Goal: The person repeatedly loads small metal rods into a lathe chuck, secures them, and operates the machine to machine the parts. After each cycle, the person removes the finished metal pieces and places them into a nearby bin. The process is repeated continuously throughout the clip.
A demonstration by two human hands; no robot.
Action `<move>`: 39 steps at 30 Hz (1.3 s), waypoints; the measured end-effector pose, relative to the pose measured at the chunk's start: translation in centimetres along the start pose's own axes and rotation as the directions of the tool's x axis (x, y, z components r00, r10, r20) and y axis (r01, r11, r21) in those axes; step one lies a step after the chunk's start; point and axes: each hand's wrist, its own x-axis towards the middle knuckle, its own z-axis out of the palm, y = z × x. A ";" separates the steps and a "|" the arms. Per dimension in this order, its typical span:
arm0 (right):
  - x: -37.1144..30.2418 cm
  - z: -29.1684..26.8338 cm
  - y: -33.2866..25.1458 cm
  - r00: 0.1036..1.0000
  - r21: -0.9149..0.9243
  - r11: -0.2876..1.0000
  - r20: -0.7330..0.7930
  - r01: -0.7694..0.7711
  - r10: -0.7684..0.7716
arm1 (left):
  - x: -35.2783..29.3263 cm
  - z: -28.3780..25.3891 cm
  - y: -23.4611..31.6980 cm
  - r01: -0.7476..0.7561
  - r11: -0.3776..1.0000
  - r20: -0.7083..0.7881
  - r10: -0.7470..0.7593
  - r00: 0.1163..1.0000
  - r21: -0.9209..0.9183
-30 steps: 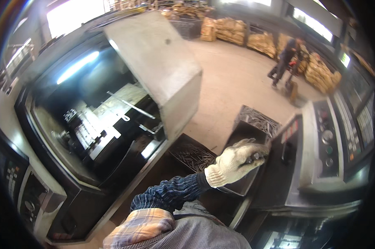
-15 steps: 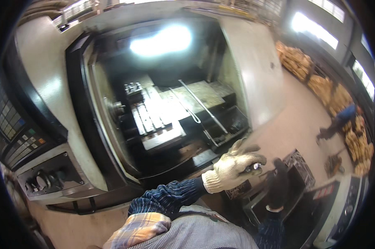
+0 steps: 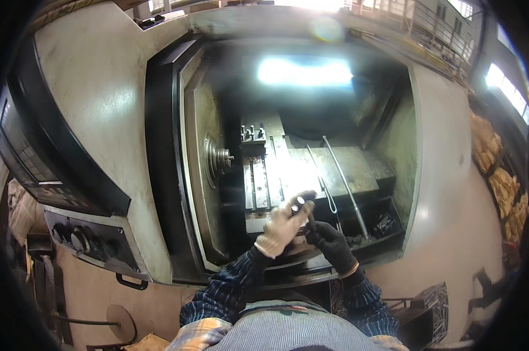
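My left hand, in a cream knit glove, is closed around a short dark cylindrical piece with a bright metal end. Close beside it, my right hand wears a black glove with its fingers curled in; motion blur and the dark glove hide what they hold, if anything. Both hands are in front of the open bay of a lathe. Inside the bay, a round metal chuck sticks out from the left wall. To its right is a tool block with several bolts on a slotted metal slide.
A long metal rod and a thinner looped rod lie across the bay's right side, above a dark tray with shavings. The control panel stands at left. A metal bin sits at lower right.
The view has swung left, so the machine bay now sits nearer the middle. Both hands have come from the bins at right to the bay, the left still holding the cylindrical piece.
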 end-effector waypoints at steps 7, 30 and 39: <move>3.7 -5.3 1.2 0.967 -0.189 0.982 -0.250 -0.004 -0.044 | 15.2 -8.3 -10.8 0.118 0.511 -0.174 0.063 0.983 0.852; 16.0 -2.3 8.4 0.970 0.039 0.992 -0.218 0.120 -0.108 | 11.8 -5.6 -5.9 -0.156 0.562 -0.160 0.472 0.867 0.812; 28.6 9.1 8.9 0.985 0.117 0.980 -0.084 0.160 -0.151 | -10.7 -11.6 6.5 -0.451 0.893 -0.863 0.226 0.453 -0.003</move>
